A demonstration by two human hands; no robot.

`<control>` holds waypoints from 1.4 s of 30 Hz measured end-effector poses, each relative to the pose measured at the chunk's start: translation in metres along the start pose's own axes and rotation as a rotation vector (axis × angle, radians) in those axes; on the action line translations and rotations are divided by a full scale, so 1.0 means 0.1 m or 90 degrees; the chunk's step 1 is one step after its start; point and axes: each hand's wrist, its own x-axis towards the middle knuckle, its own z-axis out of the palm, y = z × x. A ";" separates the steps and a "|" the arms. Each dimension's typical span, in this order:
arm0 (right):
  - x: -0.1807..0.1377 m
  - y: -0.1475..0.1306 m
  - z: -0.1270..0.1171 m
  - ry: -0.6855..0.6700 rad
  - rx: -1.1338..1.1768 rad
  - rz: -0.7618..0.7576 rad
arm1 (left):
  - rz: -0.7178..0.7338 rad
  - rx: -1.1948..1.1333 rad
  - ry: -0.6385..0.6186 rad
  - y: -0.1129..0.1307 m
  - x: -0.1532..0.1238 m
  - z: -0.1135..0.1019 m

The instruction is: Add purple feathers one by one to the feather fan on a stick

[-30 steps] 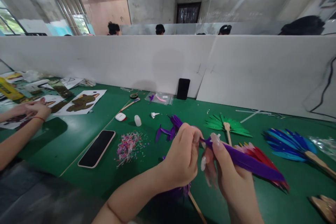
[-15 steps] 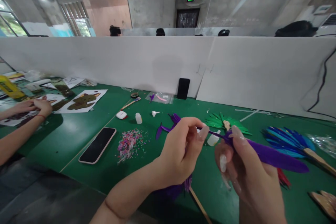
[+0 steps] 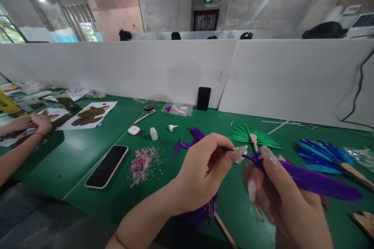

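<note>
A long purple feather (image 3: 324,183) stretches between my two hands above the table. My left hand (image 3: 198,177) pinches its thin quill between thumb and fingertips. Closed around the base of the vane, my right hand (image 3: 289,198) holds the feather with its tip pointing right. Loose purple feathers (image 3: 195,134) lie just behind my left hand. Under my left wrist, partly hidden, is a purple feather bundle (image 3: 212,208) with a wooden stick (image 3: 224,229). A small white bottle (image 3: 240,159) is mostly covered by my fingers.
A green feather fan (image 3: 242,134) and a blue one (image 3: 318,157) lie beyond and to the right. Left are a phone (image 3: 107,166), colourful bits (image 3: 144,163) and a small bottle (image 3: 154,134). Another person's hands (image 3: 41,122) work at far left. A white partition (image 3: 131,70) stands behind.
Both hands have shifted slightly right with the feather. My left fingertips have slid along the quill, closer to my right hand. The view has turned a little.
</note>
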 end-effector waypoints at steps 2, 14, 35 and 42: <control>-0.01 -0.02 0.02 0.002 0.005 0.009 | -0.007 -0.003 0.009 0.00 -0.01 0.01; 0.00 0.05 -0.02 -0.081 0.073 0.045 | -0.017 -0.067 0.055 -0.02 -0.03 0.09; -0.10 -0.05 0.05 -0.065 0.045 0.102 | 0.220 0.162 0.043 -0.11 0.02 0.08; -0.09 -0.04 0.03 -0.011 -0.011 0.092 | 0.218 0.151 0.026 -0.08 0.03 0.05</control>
